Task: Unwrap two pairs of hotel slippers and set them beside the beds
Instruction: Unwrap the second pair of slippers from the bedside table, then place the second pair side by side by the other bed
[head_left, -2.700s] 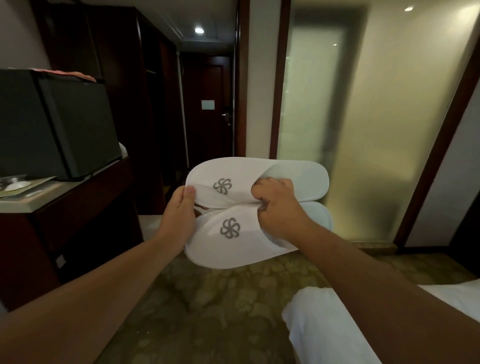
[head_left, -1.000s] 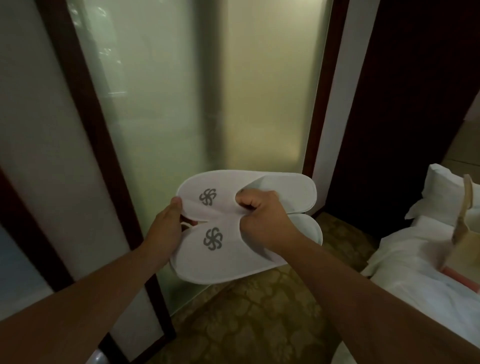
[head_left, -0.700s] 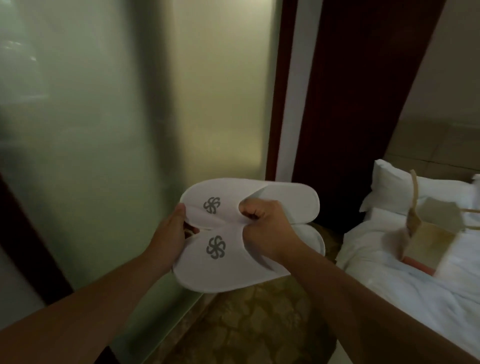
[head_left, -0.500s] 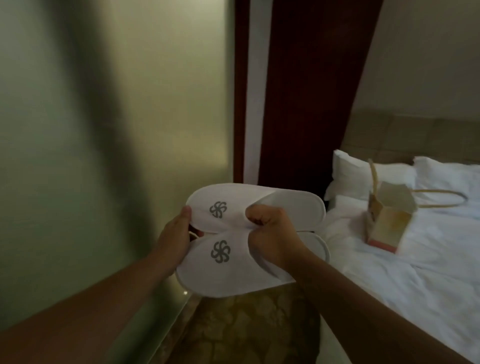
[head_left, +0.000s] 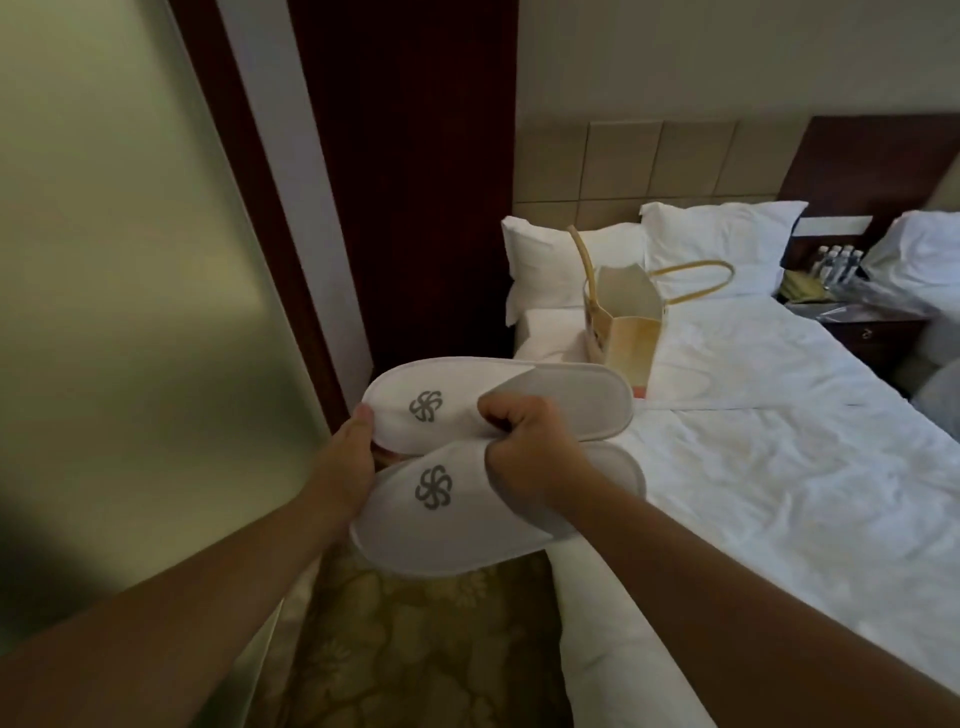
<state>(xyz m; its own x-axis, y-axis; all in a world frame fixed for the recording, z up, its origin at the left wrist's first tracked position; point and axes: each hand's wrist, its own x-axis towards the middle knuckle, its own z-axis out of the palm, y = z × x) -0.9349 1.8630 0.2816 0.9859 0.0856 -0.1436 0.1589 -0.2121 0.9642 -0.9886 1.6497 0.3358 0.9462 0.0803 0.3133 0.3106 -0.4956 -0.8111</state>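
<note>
I hold a pair of white hotel slippers with grey pinwheel logos side by side in the air, toes to the left. The far slipper (head_left: 566, 402) and the near slipper (head_left: 415, 530) hang over the narrow strip of floor beside the bed (head_left: 779, 467). My left hand (head_left: 353, 457) grips the toe ends, thumb on the far slipper. My right hand (head_left: 524, 452) grips both slippers at their openings, fingers curled into them. No wrapper shows on this pair.
A beige paper bag (head_left: 626, 332) with yellow handles stands on the bed near two pillows (head_left: 717, 244). A frosted glass wall (head_left: 114, 312) borders the patterned carpet aisle (head_left: 415, 649) on the left. A nightstand (head_left: 862, 322) with water bottles and a second bed (head_left: 930, 249) lie far right.
The view has swung right from the desk and hallway past the glass wall to the bed. Both hands keep the same grip on the slipper pair.
</note>
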